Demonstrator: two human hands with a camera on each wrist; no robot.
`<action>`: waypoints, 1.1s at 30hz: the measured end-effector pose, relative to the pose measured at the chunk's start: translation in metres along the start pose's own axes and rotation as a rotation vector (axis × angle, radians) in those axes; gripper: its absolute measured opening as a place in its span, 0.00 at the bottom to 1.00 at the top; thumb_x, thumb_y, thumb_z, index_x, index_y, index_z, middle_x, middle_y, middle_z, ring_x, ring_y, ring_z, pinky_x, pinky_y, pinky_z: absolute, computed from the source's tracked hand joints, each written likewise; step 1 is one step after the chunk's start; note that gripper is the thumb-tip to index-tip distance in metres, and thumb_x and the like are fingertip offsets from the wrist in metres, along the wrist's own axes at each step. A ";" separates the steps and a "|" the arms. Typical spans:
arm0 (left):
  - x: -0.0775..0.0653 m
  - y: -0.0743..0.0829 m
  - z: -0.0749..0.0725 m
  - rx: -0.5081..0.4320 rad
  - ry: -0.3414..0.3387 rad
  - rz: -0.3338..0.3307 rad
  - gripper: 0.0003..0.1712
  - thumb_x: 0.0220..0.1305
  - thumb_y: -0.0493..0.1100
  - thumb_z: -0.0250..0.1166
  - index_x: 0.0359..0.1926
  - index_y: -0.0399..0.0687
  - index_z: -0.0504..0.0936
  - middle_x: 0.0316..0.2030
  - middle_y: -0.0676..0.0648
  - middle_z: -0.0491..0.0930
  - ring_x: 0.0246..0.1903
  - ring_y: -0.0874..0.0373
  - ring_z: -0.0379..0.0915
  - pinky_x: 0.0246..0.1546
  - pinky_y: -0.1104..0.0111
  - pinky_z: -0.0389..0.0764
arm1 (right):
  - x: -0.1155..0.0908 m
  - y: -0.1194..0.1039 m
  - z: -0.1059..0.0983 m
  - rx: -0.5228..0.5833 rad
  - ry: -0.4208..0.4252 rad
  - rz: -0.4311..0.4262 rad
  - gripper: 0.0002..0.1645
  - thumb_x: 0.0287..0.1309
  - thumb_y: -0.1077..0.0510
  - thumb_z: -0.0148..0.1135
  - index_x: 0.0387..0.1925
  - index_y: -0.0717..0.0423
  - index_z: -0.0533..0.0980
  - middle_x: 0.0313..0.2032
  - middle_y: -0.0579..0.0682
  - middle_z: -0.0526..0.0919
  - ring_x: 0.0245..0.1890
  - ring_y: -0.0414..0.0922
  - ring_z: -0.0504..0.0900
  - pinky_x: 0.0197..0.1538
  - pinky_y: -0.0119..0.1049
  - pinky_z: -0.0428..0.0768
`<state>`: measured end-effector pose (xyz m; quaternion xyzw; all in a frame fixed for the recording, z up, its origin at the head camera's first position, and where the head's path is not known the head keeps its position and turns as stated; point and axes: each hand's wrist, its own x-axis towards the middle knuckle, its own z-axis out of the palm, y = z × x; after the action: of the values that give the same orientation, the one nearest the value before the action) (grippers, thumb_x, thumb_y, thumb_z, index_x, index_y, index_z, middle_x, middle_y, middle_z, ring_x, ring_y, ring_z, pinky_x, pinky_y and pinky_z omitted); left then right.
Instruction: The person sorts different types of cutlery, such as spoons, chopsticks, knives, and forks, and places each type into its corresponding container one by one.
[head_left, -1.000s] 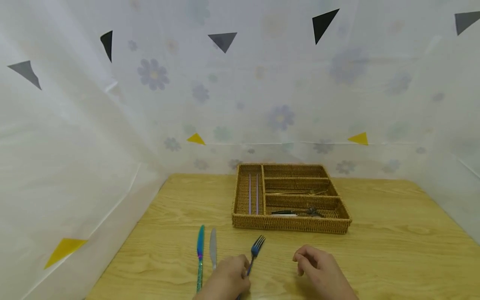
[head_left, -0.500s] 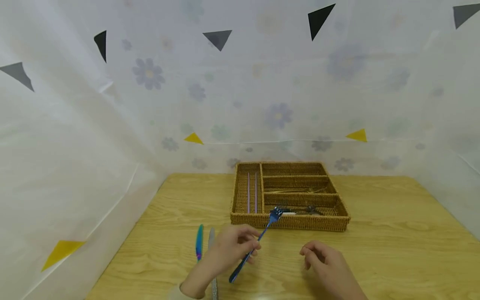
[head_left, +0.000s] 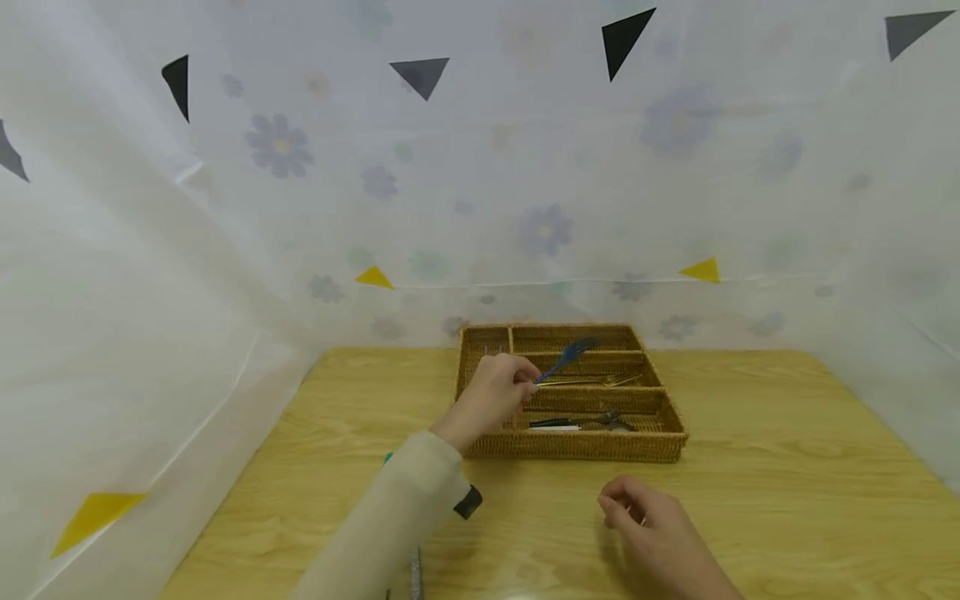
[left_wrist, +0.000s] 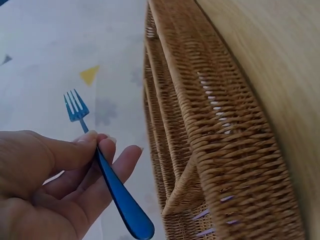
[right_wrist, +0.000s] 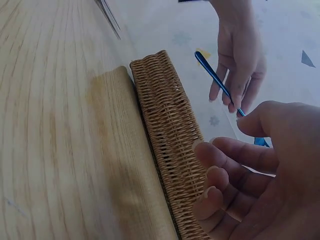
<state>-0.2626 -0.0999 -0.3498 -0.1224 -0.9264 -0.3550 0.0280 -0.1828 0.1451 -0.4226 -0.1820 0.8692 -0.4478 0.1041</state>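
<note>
My left hand (head_left: 495,387) pinches a shiny blue fork (left_wrist: 120,192) between thumb and fingers, its tines pointing away from me. In the head view the fork is over the back compartments of a woven cutlery tray (head_left: 577,447). Gold cutlery (head_left: 592,382) lies in the middle compartment below it. My right hand (head_left: 648,521) hovers over the table in front of the tray, fingers loosely curled and holding nothing. The tray's left compartment, with purple sticks (left_wrist: 205,232), is mostly hidden behind my left hand.
Dark- and white-handled cutlery (head_left: 577,422) lies in the tray's front compartment. On the wooden table (head_left: 757,467), a silver knife (head_left: 416,575) and a second knife are largely covered by my left sleeve (head_left: 390,517). A white sheet with flowers and triangles hangs behind.
My left hand has picked the blue fork up from the table and carried it forward over the tray. My right hand has stayed almost in place.
</note>
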 end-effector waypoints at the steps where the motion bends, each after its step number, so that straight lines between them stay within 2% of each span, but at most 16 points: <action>1: 0.008 0.001 0.002 0.025 -0.003 0.005 0.10 0.63 0.36 0.61 0.44 0.43 0.83 0.33 0.47 0.85 0.23 0.63 0.78 0.24 0.75 0.78 | 0.000 0.002 0.000 0.000 0.003 0.008 0.19 0.65 0.44 0.51 0.40 0.55 0.76 0.31 0.47 0.82 0.28 0.37 0.77 0.28 0.29 0.73; 4: 0.030 0.005 0.006 0.099 0.001 0.017 0.09 0.63 0.36 0.61 0.42 0.43 0.83 0.36 0.46 0.85 0.28 0.61 0.80 0.27 0.74 0.79 | 0.000 0.005 -0.001 0.005 0.019 0.037 0.20 0.65 0.43 0.51 0.40 0.54 0.76 0.30 0.47 0.81 0.28 0.37 0.77 0.28 0.29 0.73; 10: 0.064 0.001 0.022 0.183 0.004 -0.034 0.08 0.64 0.34 0.59 0.41 0.44 0.83 0.41 0.48 0.83 0.38 0.58 0.80 0.35 0.71 0.80 | 0.001 0.008 -0.003 0.016 0.036 0.054 0.19 0.65 0.44 0.52 0.40 0.55 0.76 0.29 0.48 0.81 0.28 0.38 0.77 0.28 0.29 0.73; 13: 0.076 -0.001 0.033 0.247 0.008 -0.047 0.09 0.64 0.34 0.59 0.42 0.44 0.84 0.41 0.48 0.84 0.38 0.58 0.81 0.36 0.71 0.81 | 0.001 0.010 -0.002 0.028 0.042 0.055 0.19 0.65 0.45 0.52 0.40 0.56 0.76 0.29 0.48 0.81 0.28 0.38 0.77 0.28 0.30 0.73; 17: 0.089 0.000 0.046 0.346 -0.008 -0.055 0.09 0.64 0.34 0.59 0.40 0.43 0.85 0.38 0.47 0.85 0.32 0.58 0.82 0.32 0.71 0.82 | 0.000 0.011 0.001 0.034 0.054 0.058 0.18 0.65 0.45 0.53 0.40 0.56 0.76 0.29 0.48 0.81 0.27 0.38 0.77 0.27 0.29 0.74; 20: 0.094 0.002 0.054 0.409 -0.036 -0.084 0.09 0.63 0.35 0.60 0.41 0.46 0.85 0.38 0.49 0.85 0.32 0.59 0.82 0.32 0.71 0.82 | -0.001 0.010 0.003 0.042 0.052 0.068 0.19 0.64 0.44 0.53 0.41 0.56 0.76 0.30 0.48 0.81 0.28 0.38 0.78 0.27 0.30 0.74; 24: 0.095 0.002 0.061 0.433 -0.064 -0.132 0.09 0.60 0.35 0.63 0.41 0.48 0.86 0.39 0.50 0.84 0.34 0.59 0.81 0.34 0.70 0.82 | -0.003 0.005 0.005 0.064 0.056 0.091 0.20 0.64 0.43 0.53 0.42 0.55 0.77 0.30 0.48 0.81 0.28 0.39 0.78 0.26 0.31 0.74; 28: 0.095 -0.002 0.063 0.382 -0.100 -0.166 0.08 0.61 0.35 0.62 0.37 0.48 0.86 0.37 0.50 0.84 0.33 0.59 0.80 0.31 0.71 0.81 | -0.006 0.001 0.005 0.068 0.059 0.100 0.20 0.64 0.43 0.52 0.42 0.55 0.77 0.30 0.48 0.81 0.27 0.39 0.78 0.25 0.31 0.73; 33: 0.093 -0.002 0.065 0.327 -0.110 -0.159 0.09 0.62 0.34 0.61 0.39 0.48 0.86 0.41 0.50 0.83 0.39 0.58 0.80 0.36 0.69 0.82 | -0.010 -0.002 0.003 0.055 0.041 0.092 0.20 0.64 0.43 0.52 0.42 0.55 0.77 0.30 0.48 0.81 0.26 0.39 0.78 0.25 0.31 0.73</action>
<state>-0.3511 -0.0392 -0.3870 -0.0617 -0.9787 -0.1934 -0.0313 -0.1727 0.1460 -0.4223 -0.1297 0.8661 -0.4697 0.1119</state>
